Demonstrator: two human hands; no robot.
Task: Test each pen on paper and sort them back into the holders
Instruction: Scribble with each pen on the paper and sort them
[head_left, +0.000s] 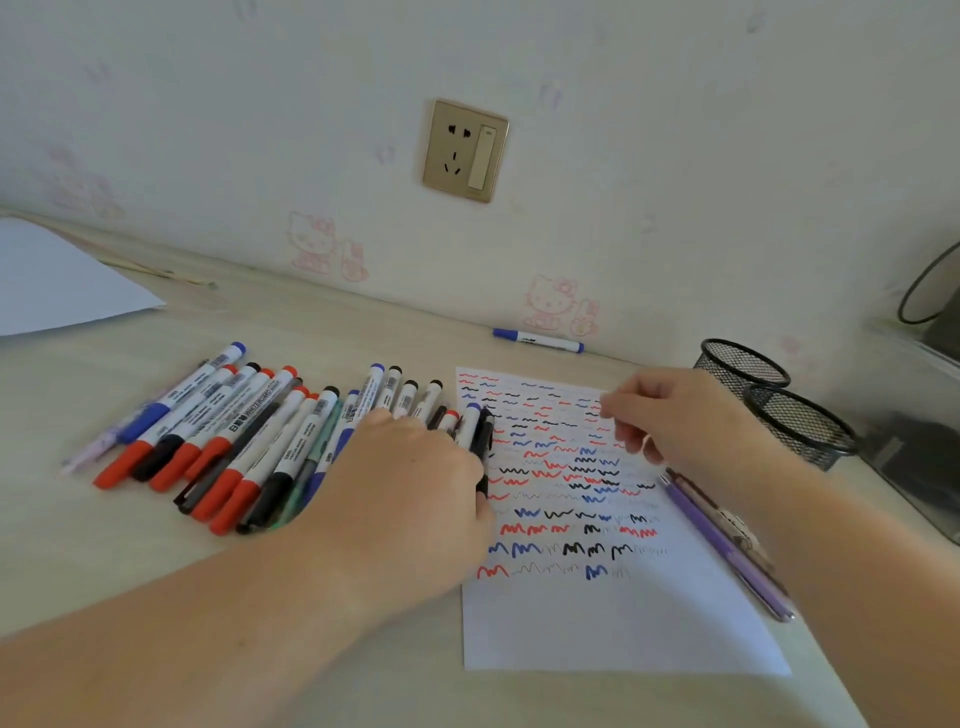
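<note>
At the bottom of the frame two bare forearms reach in over a pale desk (130, 545). Lower right of centre lies a sheet of paper (597, 623), its upper part covered with rows of red, blue and black squiggles. The left hand (410, 478) sits at the paper's left edge, knuckles up, fingers curled down round a black pen (485, 441) — just beside it stands a blue-capped marker (470, 423). The right hand (675, 415) hovers over the paper's upper right, fingers loosely curled; whether it pinches anything I cannot tell. Purple pens (727, 551) lie along the paper's right edge. Left of centre a spread of markers (234, 441) lies side by side, with red, black and blue caps. Farther back at the right stand two black mesh holders (800, 426) — touching each other. A lone blue marker (537, 341) lies against the wall, below a socket (465, 150).
</note>
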